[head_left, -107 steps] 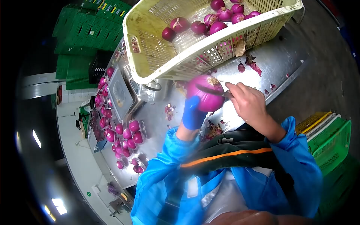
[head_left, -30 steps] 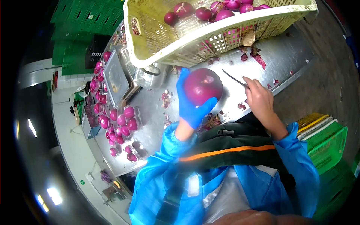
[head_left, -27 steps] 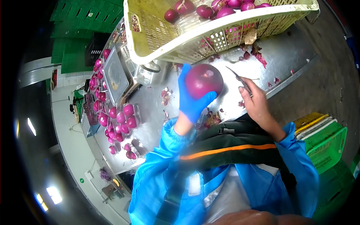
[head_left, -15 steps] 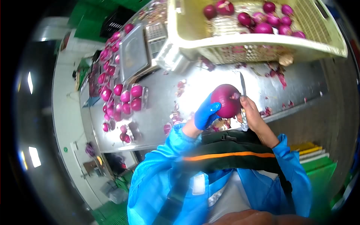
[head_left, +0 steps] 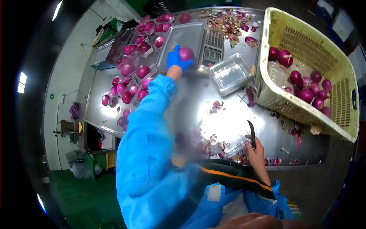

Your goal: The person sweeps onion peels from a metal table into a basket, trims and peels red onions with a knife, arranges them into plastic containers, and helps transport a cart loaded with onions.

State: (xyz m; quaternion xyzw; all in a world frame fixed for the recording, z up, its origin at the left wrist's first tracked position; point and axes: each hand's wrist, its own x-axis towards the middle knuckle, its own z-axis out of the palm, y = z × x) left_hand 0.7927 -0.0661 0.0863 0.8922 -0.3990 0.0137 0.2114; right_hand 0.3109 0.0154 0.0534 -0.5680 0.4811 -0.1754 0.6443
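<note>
My left hand point(head_left: 177, 60), in a blue glove, is closed round a peeled purple onion point(head_left: 186, 54) over the scale's flat metal plate point(head_left: 181, 35). Whether the onion touches the plate cannot be told. My bare right hand point(head_left: 256, 151) grips a small knife point(head_left: 252, 133) with a dark curved blade, low over the table's near side. The scale's keypad and display point(head_left: 212, 46) are right of the plate, and clear plastic trays point(head_left: 230, 73) lie beside them. Onion skins point(head_left: 217, 147) are scattered between my hands and the near edge.
A yellow crate point(head_left: 297, 105) with several onions stands at the right of the metal table point(head_left: 183, 95). Packed onions in clear trays point(head_left: 127, 69) cover the left side. A heap of skins point(head_left: 228, 23) lies at the back. A green crate stack shows below left.
My left hand has carried the onion away from the knife, to the left and over the scale. My right hand has stayed near the front with the knife. The view has turned left.
</note>
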